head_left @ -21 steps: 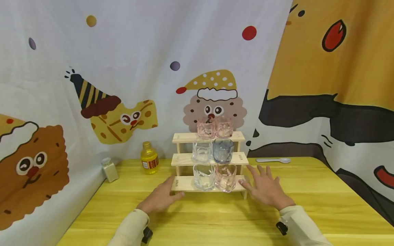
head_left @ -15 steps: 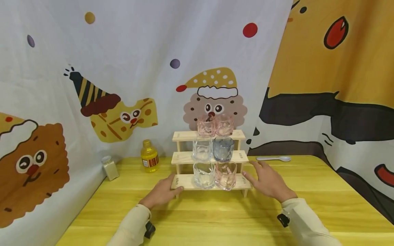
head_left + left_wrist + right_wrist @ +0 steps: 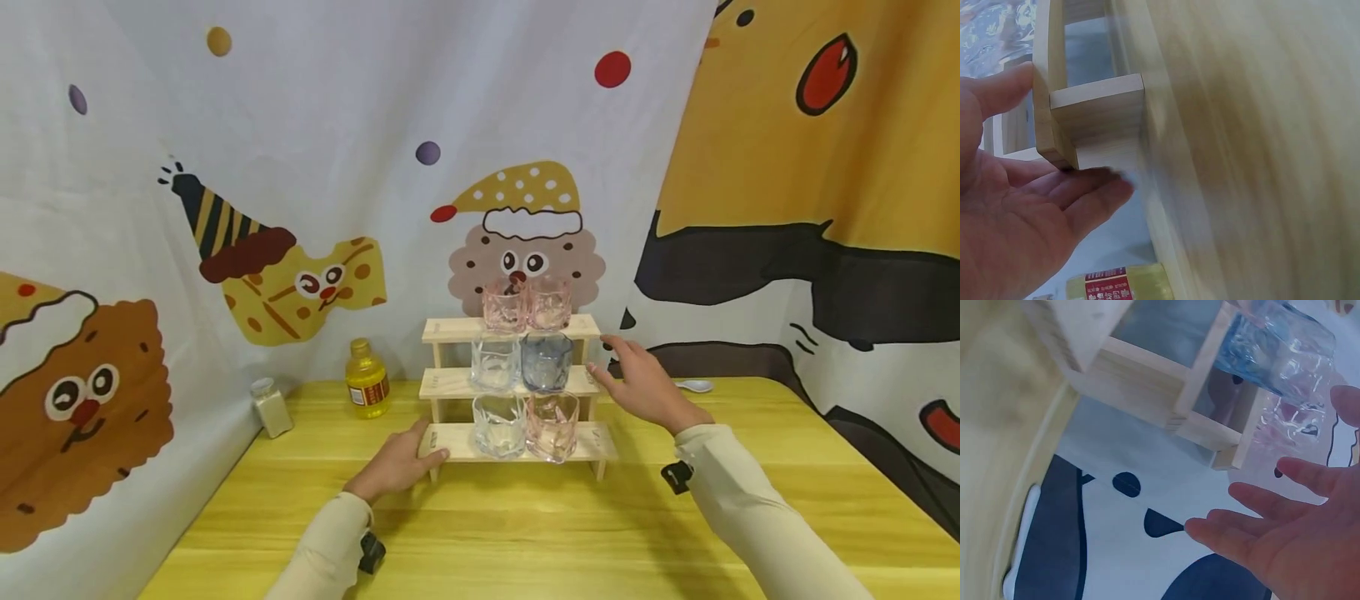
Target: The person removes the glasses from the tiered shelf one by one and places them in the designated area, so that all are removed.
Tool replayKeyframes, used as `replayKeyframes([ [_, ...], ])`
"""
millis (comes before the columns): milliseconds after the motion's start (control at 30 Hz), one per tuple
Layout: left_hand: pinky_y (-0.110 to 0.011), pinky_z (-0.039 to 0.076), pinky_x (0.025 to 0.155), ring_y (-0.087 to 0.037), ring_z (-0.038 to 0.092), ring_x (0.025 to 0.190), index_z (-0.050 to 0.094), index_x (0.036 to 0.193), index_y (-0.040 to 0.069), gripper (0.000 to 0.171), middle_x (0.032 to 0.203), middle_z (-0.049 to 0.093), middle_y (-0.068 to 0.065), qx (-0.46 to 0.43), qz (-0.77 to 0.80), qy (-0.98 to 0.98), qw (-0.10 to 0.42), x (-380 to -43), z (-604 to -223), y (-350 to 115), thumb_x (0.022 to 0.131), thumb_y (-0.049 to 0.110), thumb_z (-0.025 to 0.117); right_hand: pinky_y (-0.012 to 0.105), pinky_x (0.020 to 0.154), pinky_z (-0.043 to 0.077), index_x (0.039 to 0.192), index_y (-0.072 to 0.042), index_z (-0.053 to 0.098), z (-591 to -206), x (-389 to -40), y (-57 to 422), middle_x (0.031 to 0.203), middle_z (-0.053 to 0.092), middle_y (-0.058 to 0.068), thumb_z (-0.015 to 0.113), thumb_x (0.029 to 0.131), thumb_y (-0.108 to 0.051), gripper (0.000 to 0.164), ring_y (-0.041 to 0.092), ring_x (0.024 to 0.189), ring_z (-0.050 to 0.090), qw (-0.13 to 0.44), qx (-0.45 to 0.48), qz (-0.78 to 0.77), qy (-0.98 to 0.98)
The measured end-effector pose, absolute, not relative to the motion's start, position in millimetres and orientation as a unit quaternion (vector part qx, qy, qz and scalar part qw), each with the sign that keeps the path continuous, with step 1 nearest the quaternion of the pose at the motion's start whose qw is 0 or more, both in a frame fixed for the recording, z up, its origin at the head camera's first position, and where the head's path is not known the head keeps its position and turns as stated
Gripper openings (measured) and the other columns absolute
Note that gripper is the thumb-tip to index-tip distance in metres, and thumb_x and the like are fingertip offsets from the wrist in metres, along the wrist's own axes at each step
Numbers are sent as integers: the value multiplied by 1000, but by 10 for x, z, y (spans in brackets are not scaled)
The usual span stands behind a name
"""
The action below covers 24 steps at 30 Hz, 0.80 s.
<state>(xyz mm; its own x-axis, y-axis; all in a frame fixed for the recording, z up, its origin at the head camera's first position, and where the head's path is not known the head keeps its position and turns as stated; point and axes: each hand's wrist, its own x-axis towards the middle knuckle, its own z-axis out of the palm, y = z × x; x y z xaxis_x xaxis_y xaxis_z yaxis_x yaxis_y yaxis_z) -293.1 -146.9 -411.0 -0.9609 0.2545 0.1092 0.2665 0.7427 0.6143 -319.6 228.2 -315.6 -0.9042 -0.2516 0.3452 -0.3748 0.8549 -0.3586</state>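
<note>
A three-tier wooden rack (image 3: 450, 442) stands on the table. Two pink glasses (image 3: 550, 303) sit on its top tier. On the middle tier are a clear glass (image 3: 495, 364) and a blue-grey glass (image 3: 547, 364). A clear glass (image 3: 499, 427) and a pink glass (image 3: 552, 428) stand on the bottom tier. My left hand (image 3: 395, 467) touches that tier's left end, thumb at the front corner and fingers fairly straight alongside. My right hand (image 3: 648, 387), fingers spread, is beside the rack's right side near the upper tiers; the right wrist view shows it holding nothing.
An oil bottle (image 3: 367, 379) with a red label stands left of the rack. Farther left is a small jar (image 3: 271, 408) of pale contents. A white spoon (image 3: 696, 386) lies behind my right hand. A printed cloth (image 3: 337, 125) hangs behind the table (image 3: 510, 533).
My right hand has moved up and back from the bottom tier's right end toward the upper tiers, covering part of the spoon. My left hand stays at the bottom tier's left end.
</note>
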Motion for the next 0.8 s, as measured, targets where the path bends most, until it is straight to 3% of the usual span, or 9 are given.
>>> replayKeyframes([
  [133,-51,51,94,-37,65,113,41,147,-7,69,128,64,-31,-137,-329,-934,10,-2930,-4103,-1466,96,32,67,67,106,38,154,3,31,-3068,-3292,2240,151,41,33,52,105,-37,67,52,135,43,142,165,224,-950],
  [400,-36,49,73,-21,60,85,48,141,-4,63,107,70,-20,-129,-336,-933,17,-2928,-4083,-1435,93,31,72,66,108,37,156,1,27,-2866,-3504,2157,155,37,30,54,104,-36,69,50,138,40,132,172,244,-945],
  [600,-40,51,82,-22,63,94,49,140,-2,63,112,70,-19,-121,-340,-932,19,-2936,-4112,-1434,92,32,74,65,105,40,156,-3,28,-2718,-3663,2065,153,41,31,56,103,-30,66,50,137,43,131,166,288,-934],
  [800,-44,52,86,-26,65,99,50,139,-3,63,115,70,-20,-126,-337,-933,29,-2943,-4127,-1454,92,31,74,63,104,43,158,-5,25,-2601,-3843,1944,155,39,28,56,103,-33,69,49,138,43,105,152,321,-929],
])
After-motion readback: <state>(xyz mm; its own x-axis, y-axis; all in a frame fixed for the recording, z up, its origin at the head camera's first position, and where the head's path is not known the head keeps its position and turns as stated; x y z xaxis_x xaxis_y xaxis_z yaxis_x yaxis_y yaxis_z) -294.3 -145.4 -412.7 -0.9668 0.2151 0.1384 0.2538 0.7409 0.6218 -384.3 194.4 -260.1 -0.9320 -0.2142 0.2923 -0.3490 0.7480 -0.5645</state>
